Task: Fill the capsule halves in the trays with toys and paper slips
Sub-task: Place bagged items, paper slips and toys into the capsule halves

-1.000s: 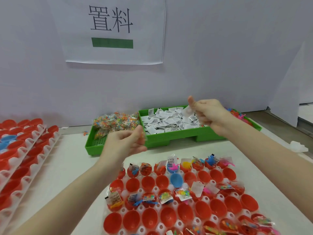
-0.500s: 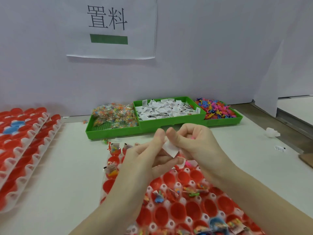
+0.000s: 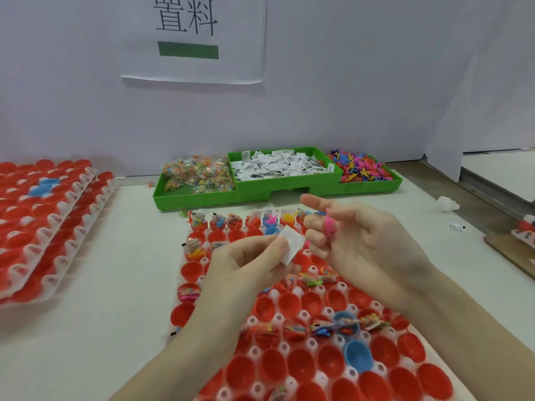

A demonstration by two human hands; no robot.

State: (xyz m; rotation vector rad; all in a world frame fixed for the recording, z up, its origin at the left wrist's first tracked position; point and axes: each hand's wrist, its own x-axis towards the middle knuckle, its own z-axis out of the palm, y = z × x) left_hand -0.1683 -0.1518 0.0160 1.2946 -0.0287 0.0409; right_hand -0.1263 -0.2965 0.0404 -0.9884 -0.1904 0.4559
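At the centre of the frame the left hand pinches a white paper slip between thumb and fingers, holding it above the working tray of capsule halves, which fills the lower middle and lower right. Just to its right the right hand has its fingers mostly relaxed and spread, with a small pink toy caught among them; how firmly it is held I cannot tell. The tray looks partly filled. Its far row, just above the hands, carries toys and slips in nearly every red half; a few halves along the left edge hold packets, and a band across the middle, including 1 blue half, is loaded too. Most halves toward the bottom of the frame are bare red cups, as is another blue half, so by my reckoning well over half of this tray is left to do. Supplies sit behind it in the green bin at mid-frame: bagged toys in the left compartment, paper slips in the middle compartment, loose coloured toys on the right, all plentiful. At the left edge, stacked trays of red halves rest on the table with no contents visible from here, which suggests more filling after this one.
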